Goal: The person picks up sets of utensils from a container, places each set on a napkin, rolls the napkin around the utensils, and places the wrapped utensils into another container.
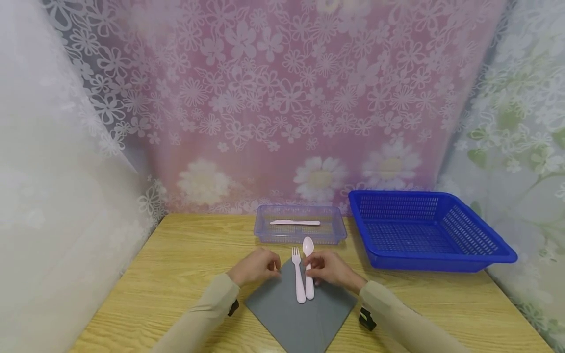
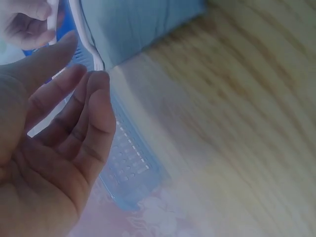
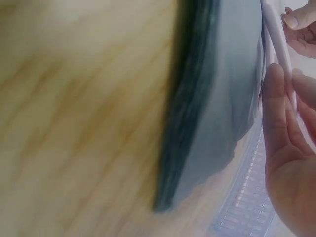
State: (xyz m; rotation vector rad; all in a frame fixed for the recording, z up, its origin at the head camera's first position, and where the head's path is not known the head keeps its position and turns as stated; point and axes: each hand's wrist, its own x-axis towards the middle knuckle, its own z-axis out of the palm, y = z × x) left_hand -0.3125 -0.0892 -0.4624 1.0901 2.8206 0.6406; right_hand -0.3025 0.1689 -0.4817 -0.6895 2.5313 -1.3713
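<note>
A grey napkin lies cornerwise on the table, its folded edge thick in the right wrist view. On it lies a pale pink plastic fork, tines pointing away from me. My right hand pinches the handle of a matching spoon just right of the fork, with the bowl beyond the napkin's far corner. My left hand hovers by the napkin's far left edge, left of the fork. Its fingers are loosely bent, and nothing is between thumb and fingertips in the left wrist view.
Behind the napkin stands a shallow clear plastic basket with a pale pink knife in it. A larger blue basket stands at the back right. Floral curtains hang at the wooden table's back and sides.
</note>
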